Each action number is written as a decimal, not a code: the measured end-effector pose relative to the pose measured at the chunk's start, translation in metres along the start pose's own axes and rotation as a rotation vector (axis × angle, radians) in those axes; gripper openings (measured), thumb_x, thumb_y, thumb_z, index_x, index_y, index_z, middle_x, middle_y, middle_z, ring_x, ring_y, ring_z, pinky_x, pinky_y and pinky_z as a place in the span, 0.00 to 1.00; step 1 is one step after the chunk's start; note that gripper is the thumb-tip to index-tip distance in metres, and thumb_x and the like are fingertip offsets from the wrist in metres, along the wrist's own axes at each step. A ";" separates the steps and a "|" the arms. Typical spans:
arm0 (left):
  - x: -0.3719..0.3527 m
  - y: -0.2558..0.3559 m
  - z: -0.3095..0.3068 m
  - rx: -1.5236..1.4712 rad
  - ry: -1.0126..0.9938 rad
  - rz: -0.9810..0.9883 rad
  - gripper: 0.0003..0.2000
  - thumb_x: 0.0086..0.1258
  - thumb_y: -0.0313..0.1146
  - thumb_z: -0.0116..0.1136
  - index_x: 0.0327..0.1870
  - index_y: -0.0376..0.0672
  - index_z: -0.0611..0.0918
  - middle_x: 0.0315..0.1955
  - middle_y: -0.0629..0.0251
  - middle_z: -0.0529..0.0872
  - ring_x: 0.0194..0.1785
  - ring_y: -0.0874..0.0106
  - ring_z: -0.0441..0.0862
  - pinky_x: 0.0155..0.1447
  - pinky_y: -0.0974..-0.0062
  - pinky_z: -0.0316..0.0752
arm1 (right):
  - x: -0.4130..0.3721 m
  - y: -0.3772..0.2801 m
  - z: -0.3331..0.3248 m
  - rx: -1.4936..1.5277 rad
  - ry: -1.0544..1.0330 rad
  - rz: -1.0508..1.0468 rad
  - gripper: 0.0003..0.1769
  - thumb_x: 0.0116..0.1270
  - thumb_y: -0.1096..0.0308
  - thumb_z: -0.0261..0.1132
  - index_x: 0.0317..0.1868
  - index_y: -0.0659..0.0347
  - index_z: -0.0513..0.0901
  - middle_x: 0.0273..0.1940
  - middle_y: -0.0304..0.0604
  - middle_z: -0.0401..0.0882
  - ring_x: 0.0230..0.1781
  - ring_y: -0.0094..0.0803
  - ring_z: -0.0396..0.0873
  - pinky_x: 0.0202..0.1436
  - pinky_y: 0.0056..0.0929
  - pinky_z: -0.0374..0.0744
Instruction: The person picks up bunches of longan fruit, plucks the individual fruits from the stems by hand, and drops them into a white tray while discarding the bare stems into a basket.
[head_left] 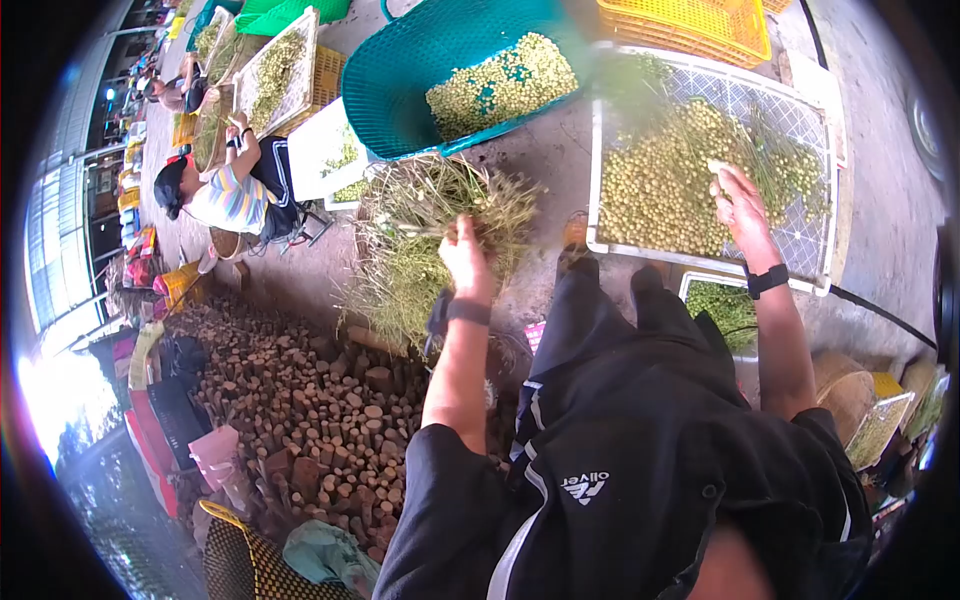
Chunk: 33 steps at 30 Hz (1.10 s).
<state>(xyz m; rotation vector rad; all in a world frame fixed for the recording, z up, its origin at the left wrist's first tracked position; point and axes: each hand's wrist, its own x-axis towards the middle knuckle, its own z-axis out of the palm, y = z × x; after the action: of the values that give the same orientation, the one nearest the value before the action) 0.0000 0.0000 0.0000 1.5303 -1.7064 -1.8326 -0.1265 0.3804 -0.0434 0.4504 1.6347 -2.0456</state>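
Observation:
My left hand [466,262] is over a heap of dry, thin plant stalks [410,275] on the floor. Its fingers are curled closed, with some stalks at them. My right hand [741,205] is above a white plastic tray [812,248]. The fingers there are bent together, and whatever lies between them is too small to make out. Small round yellow-green fruits [655,190] cover much of the tray. Green stems [775,150] lie among the fruits beyond my right fingertips. Part of the tray's far left corner is blurred.
A teal basket [385,95] with more fruits stands ahead, near stacked yellow crates [690,30]. Cut wood pieces [320,420] are piled at left. A seated person [230,195] works at another tray [280,75]. A smaller tray of greens [722,312] sits beside my legs.

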 end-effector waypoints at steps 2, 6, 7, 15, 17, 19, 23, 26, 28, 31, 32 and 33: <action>0.013 -0.015 -0.031 -0.060 0.027 -0.017 0.10 0.68 0.39 0.54 0.34 0.42 0.78 0.23 0.68 0.80 0.16 0.79 0.72 0.19 0.80 0.70 | -0.004 -0.007 -0.005 0.121 -0.032 0.121 0.20 0.71 0.57 0.53 0.52 0.66 0.73 0.30 0.35 0.71 0.15 0.12 0.59 0.14 0.11 0.57; 0.035 -0.017 -0.122 0.128 0.141 -0.076 0.11 0.66 0.41 0.55 0.30 0.42 0.79 0.22 0.68 0.80 0.15 0.77 0.72 0.13 0.80 0.61 | -0.010 -0.003 0.017 0.211 0.000 0.255 0.19 0.71 0.56 0.54 0.47 0.67 0.75 0.30 0.34 0.71 0.16 0.12 0.59 0.14 0.12 0.57; 0.047 -0.024 -0.147 0.188 0.178 -0.095 0.12 0.66 0.40 0.55 0.28 0.41 0.79 0.19 0.68 0.80 0.14 0.77 0.72 0.13 0.79 0.60 | -0.010 0.002 0.020 0.209 -0.011 0.261 0.19 0.71 0.56 0.54 0.47 0.67 0.75 0.30 0.34 0.71 0.16 0.12 0.59 0.14 0.12 0.57; 0.140 -0.064 -0.270 0.237 0.343 -0.206 0.19 0.58 0.45 0.62 0.36 0.36 0.78 0.26 0.61 0.79 0.25 0.71 0.76 0.23 0.71 0.71 | -0.012 0.034 0.091 0.192 -0.378 0.560 0.14 0.70 0.58 0.55 0.40 0.62 0.77 0.28 0.32 0.72 0.16 0.13 0.60 0.15 0.11 0.58; 0.164 -0.085 -0.283 0.383 0.386 -0.286 0.22 0.56 0.46 0.64 0.40 0.34 0.77 0.33 0.59 0.79 0.35 0.67 0.78 0.33 0.66 0.74 | -0.013 0.040 0.129 0.182 -0.447 0.635 0.14 0.70 0.59 0.55 0.41 0.62 0.77 0.29 0.32 0.74 0.19 0.14 0.64 0.17 0.11 0.61; 0.173 -0.104 -0.288 0.753 0.628 0.017 0.28 0.51 0.45 0.70 0.46 0.34 0.73 0.38 0.55 0.79 0.41 0.62 0.77 0.48 0.64 0.72 | -0.013 0.048 0.166 0.142 -0.454 0.712 0.14 0.70 0.59 0.55 0.42 0.62 0.77 0.31 0.33 0.75 0.23 0.16 0.67 0.19 0.12 0.64; 0.136 -0.120 -0.235 0.748 0.580 0.516 0.10 0.53 0.31 0.65 0.34 0.38 0.79 0.25 0.62 0.82 0.29 0.72 0.78 0.37 0.74 0.74 | -0.008 0.066 0.217 0.078 -0.555 0.768 0.14 0.70 0.60 0.55 0.44 0.63 0.77 0.31 0.34 0.75 0.25 0.16 0.70 0.21 0.12 0.66; 0.114 -0.138 -0.197 0.708 0.412 0.318 0.04 0.55 0.29 0.62 0.28 0.39 0.82 0.22 0.65 0.83 0.26 0.76 0.79 0.35 0.77 0.74 | -0.004 0.077 0.238 0.060 -0.627 0.802 0.14 0.71 0.60 0.53 0.43 0.63 0.77 0.30 0.34 0.74 0.24 0.15 0.69 0.20 0.11 0.65; 0.117 -0.153 -0.185 0.594 0.368 0.117 0.06 0.56 0.31 0.62 0.31 0.39 0.83 0.23 0.63 0.84 0.27 0.77 0.80 0.35 0.78 0.74 | -0.002 0.079 0.248 0.048 -0.640 0.841 0.14 0.72 0.60 0.53 0.43 0.63 0.77 0.30 0.33 0.74 0.24 0.15 0.69 0.19 0.11 0.65; 0.119 -0.144 -0.155 0.593 0.254 0.059 0.08 0.59 0.33 0.61 0.33 0.37 0.83 0.23 0.63 0.84 0.26 0.77 0.80 0.34 0.78 0.74 | 0.003 0.081 0.253 0.002 -0.645 0.850 0.14 0.72 0.60 0.53 0.43 0.63 0.77 0.30 0.33 0.73 0.23 0.14 0.69 0.19 0.11 0.65; 0.111 -0.121 -0.141 0.301 0.119 -0.112 0.09 0.61 0.33 0.60 0.35 0.35 0.82 0.21 0.65 0.83 0.25 0.77 0.79 0.33 0.78 0.73 | 0.007 0.082 0.253 -0.004 -0.644 0.852 0.14 0.72 0.60 0.53 0.43 0.63 0.77 0.30 0.33 0.73 0.23 0.14 0.69 0.19 0.11 0.65; 0.111 -0.127 -0.137 0.299 0.122 -0.119 0.09 0.61 0.33 0.60 0.35 0.35 0.82 0.21 0.65 0.83 0.25 0.77 0.79 0.33 0.78 0.73 | 0.009 0.083 0.252 -0.007 -0.627 0.847 0.14 0.72 0.60 0.53 0.43 0.63 0.77 0.30 0.33 0.73 0.23 0.14 0.69 0.19 0.11 0.65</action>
<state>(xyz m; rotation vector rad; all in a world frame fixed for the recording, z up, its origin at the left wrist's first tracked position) 0.1150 -0.1253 -0.1347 1.8526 -1.9356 -1.5502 -0.0776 0.1197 -0.0568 0.3564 0.8510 -1.3337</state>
